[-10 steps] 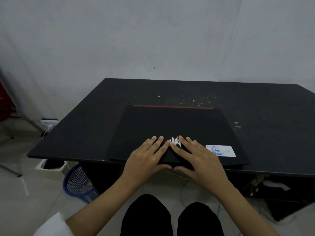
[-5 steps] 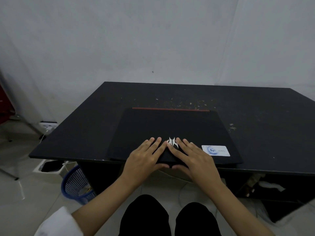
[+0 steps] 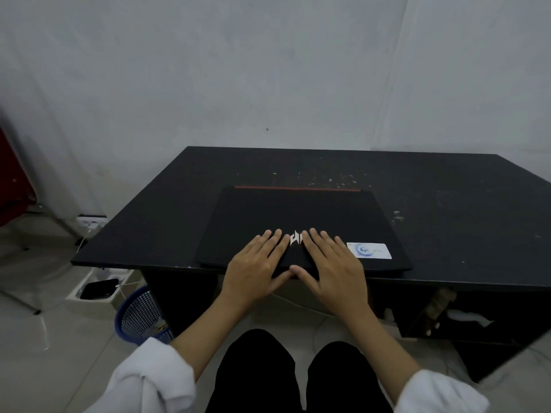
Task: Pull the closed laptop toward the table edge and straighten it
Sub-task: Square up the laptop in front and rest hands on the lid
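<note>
A closed black laptop with a red strip along its back edge and a white sticker at its near right corner lies on the black table. Its front edge sits at the table's near edge and runs roughly parallel to it. My left hand and my right hand lie side by side on the lid's near middle, fingers spread flat beside the white logo. Both thumbs hook over the laptop's front edge and almost touch each other.
Crumbs dot the table behind the laptop. A white wall rises right behind the table. On the floor to the left stand a blue mesh basket and a white tray holding a dark phone with a cable. My knees are below the table edge.
Both hands stay on the lid in the same place. The laptop has hardly shifted against the table edge. My view has tipped slightly downward.
</note>
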